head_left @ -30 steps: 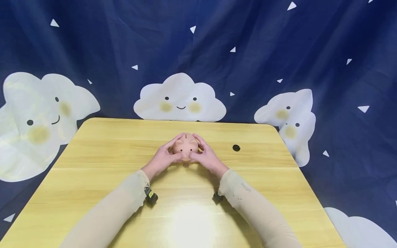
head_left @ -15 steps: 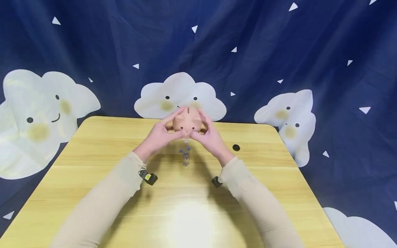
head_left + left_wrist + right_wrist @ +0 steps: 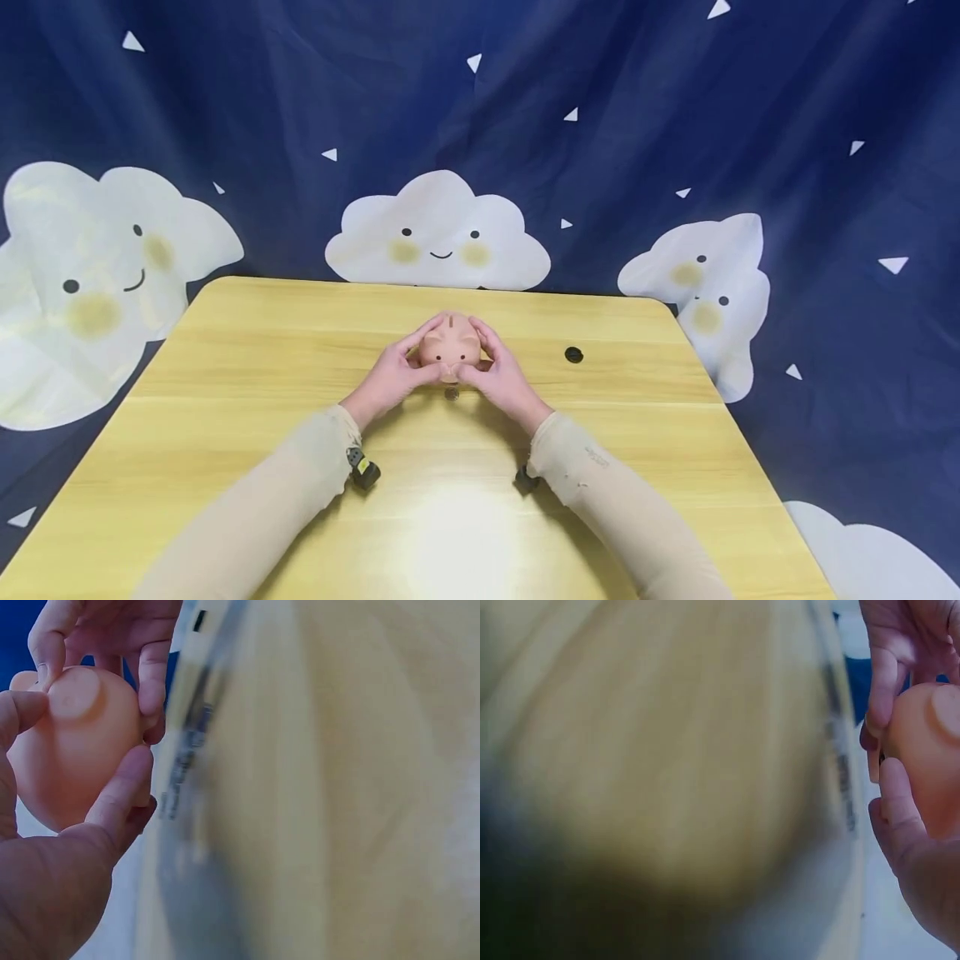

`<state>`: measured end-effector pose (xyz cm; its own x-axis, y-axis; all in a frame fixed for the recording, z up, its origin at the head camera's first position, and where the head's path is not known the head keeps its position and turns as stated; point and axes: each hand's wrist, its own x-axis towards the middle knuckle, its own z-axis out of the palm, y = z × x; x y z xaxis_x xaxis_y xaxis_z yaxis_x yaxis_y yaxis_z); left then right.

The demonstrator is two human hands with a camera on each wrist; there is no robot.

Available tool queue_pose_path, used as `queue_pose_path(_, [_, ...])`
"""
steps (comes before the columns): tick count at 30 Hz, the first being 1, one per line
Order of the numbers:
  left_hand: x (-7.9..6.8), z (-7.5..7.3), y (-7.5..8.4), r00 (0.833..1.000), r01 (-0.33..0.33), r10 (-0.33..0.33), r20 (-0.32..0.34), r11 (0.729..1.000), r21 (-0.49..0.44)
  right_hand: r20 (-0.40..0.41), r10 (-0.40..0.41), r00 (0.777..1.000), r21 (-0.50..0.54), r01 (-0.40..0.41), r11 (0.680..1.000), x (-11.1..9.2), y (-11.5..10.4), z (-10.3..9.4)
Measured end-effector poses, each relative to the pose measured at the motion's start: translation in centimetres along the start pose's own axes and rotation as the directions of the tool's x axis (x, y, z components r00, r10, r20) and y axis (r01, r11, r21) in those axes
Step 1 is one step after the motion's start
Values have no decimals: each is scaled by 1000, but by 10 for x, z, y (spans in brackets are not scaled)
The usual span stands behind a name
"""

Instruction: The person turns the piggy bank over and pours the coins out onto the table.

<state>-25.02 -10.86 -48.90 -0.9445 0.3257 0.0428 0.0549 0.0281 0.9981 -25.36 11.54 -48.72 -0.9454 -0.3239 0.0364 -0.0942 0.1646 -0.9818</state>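
Note:
A pink piggy bank (image 3: 450,342) with a slot on top and two dark eyes faces me, low over the far middle of the table. My left hand (image 3: 388,382) grips one side of it, and my right hand (image 3: 508,385) grips the other, thumbs meeting near the snout. Just below the snout a coin (image 3: 452,394) shows on the table. In the left wrist view, several blurred coins (image 3: 187,754) lie beyond the fingers, with the pig's round snout (image 3: 76,696) near the thumbs. The right wrist view cuts off part of the piggy bank (image 3: 930,772).
A small round black plug (image 3: 573,355) lies on the wooden table (image 3: 247,375) to the right of the hands. Behind the far edge hangs a dark blue curtain (image 3: 285,83) with smiling clouds. Wrist cameras (image 3: 363,470) sit under both sleeves.
Half a second ago both hands held the piggy bank higher, with several coins visible beneath it. Now it is down again, covering most of them, much as one second ago.

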Motion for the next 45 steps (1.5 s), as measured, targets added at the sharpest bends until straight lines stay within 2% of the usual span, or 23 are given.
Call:
queue_pose_path(4, [-2,1,-8,999,44,-44,12,998,-38,33,52,998,12,-52,999,1,7,1])
queue_pose_path(13, [-2,1,-9,996,88,-88,12,995,-43,24,87,996,26,-87,996,1,7,2])
queue_pose_path(16, [3,-2,1,989,147,-146,22,988,-45,22,121,992,43,-122,992,4,-4,0])
queue_pose_path(18, [9,-5,22,986,167,-166,26,985,-35,14,116,993,59,-116,991,9,-21,-5])
queue_pose_path(20, [13,-6,52,996,92,-92,12,996,16,-13,34,999,69,-33,997,11,-47,-10])
queue_pose_path(21, [12,-5,69,1000,17,-17,3,999,50,-30,-37,999,74,39,996,11,-60,-13])
queue_pose_path(22, [10,-3,83,997,-72,73,-10,994,83,-45,-132,990,75,135,988,8,-72,-16])
queue_pose_path(24, [4,3,101,974,-219,225,-35,966,136,-77,-263,962,77,269,960,3,-85,-18])
queue_pose_path(25, [1,6,101,964,-252,261,-44,956,152,-81,-288,954,87,295,952,1,-85,-18])
queue_pose_path(26, [0,7,96,964,-254,263,-47,956,144,-82,-289,954,87,296,951,-1,-81,-18])
queue_pose_path(27, [-1,8,87,972,-223,230,-47,967,125,-76,-254,964,89,260,961,-1,-72,-17])
queue_pose_path(29, [1,7,61,994,-101,104,-41,993,62,-47,-119,992,80,123,989,2,-50,-14])
queue_pose_path(30, [3,6,48,999,-38,39,-39,999,27,-35,-51,998,66,53,996,3,-39,-12])
queue_pose_path(31, [4,6,37,999,16,-16,-41,1000,0,-24,-2,1000,49,3,999,5,-29,-11])
queue_pose_path(33, [5,5,21,997,69,-71,-42,997,-39,-16,47,999,19,-46,999,7,-15,-8])
queue_pose_path(38, [5,4,3,994,100,-103,-33,992,-82,-5,69,998,27,-69,997,9,2,-4])
queue_pose_path(41, [2,5,-2,991,128,-131,-19,986,-111,29,92,995,49,-93,994,8,6,-3])
queue_pose_path(45, [0,6,-7,991,128,-132,-24,984,-126,46,100,994,80,-103,991,7,9,-2])
